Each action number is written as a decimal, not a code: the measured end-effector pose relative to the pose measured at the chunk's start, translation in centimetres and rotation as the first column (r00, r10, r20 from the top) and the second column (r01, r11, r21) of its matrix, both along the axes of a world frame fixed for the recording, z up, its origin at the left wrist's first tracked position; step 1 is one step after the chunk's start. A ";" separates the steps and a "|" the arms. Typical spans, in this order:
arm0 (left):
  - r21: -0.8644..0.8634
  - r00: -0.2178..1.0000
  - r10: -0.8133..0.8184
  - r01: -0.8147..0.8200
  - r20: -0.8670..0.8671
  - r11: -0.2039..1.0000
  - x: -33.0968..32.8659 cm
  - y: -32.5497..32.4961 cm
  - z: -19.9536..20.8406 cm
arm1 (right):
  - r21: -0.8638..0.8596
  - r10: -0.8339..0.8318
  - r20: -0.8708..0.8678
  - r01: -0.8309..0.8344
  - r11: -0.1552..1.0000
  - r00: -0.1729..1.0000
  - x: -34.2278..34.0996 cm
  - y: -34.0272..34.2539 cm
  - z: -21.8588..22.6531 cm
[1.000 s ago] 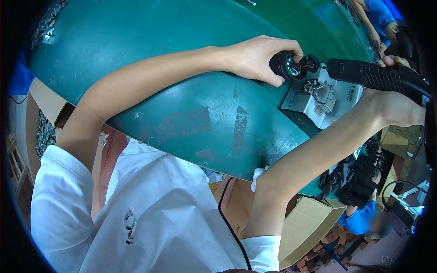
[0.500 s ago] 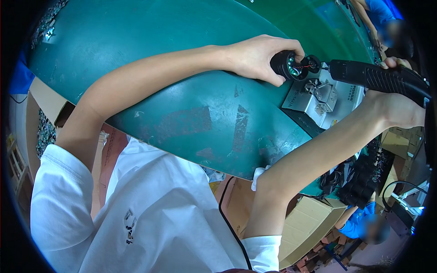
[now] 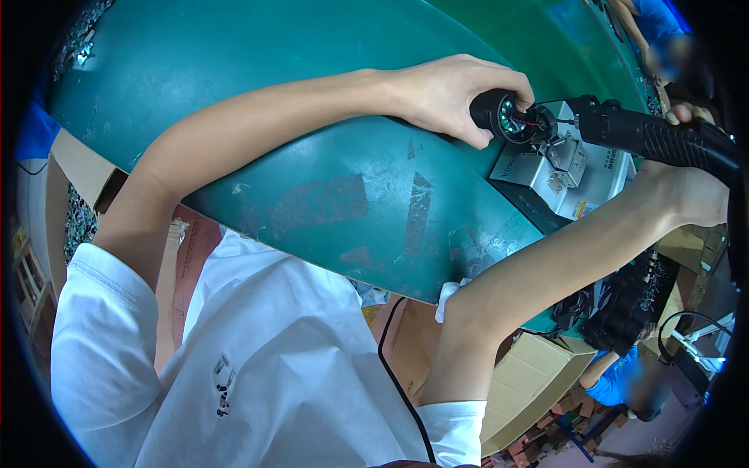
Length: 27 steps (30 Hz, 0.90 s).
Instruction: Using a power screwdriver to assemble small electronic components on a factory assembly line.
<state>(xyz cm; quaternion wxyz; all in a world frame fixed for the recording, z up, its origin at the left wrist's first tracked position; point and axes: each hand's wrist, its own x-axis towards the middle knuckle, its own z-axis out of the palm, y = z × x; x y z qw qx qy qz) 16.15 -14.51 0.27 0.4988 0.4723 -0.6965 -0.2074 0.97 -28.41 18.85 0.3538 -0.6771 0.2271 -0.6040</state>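
Curled around a black cylindrical housing [image 3: 487, 114] is my left hand [image 3: 456, 97], over the far right of the bench. The open end of the housing shows a ring of small green-lit parts and thin red wires. Those wires run to a small round black end piece [image 3: 545, 125] beside it. My right hand [image 3: 690, 183] grips a black electric screwdriver [image 3: 651, 134] by its ribbed body, lying nearly level. Its thin bit points left at the end piece; whether the tip touches a screw cannot be made out.
A silver metal box [image 3: 605, 168] with a bracket on its face stands just below the screwdriver. The green-topped bench [image 3: 312, 187] has worn patches. Cardboard boxes [image 3: 527, 378] and black parts [image 3: 616, 320] lie at the lower right. Two people in blue [image 3: 612, 378] sit at the right edges.
The housing, end piece and screwdriver appear slightly further right, as does the metal box, so the view has shifted a little. Both hands keep their grips, and the bit still points at the end piece.
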 end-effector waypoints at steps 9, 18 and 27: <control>-0.055 0.997 -0.081 0.081 -0.005 0.995 0.0 0.0 -0.2 | 0.041 0.012 -0.064 -0.009 0.999 0.998 -0.3 -0.1 0.3; 0.016 0.991 -0.127 0.128 -0.047 0.992 -0.3 0.6 0.6 | -0.019 0.044 -0.052 -0.045 0.999 0.998 -0.3 2.9 0.7; -0.029 0.991 -0.132 0.132 -0.009 0.991 -0.3 0.5 0.6 | 0.072 0.236 -0.006 -0.235 0.969 0.972 -1.5 0.2 0.6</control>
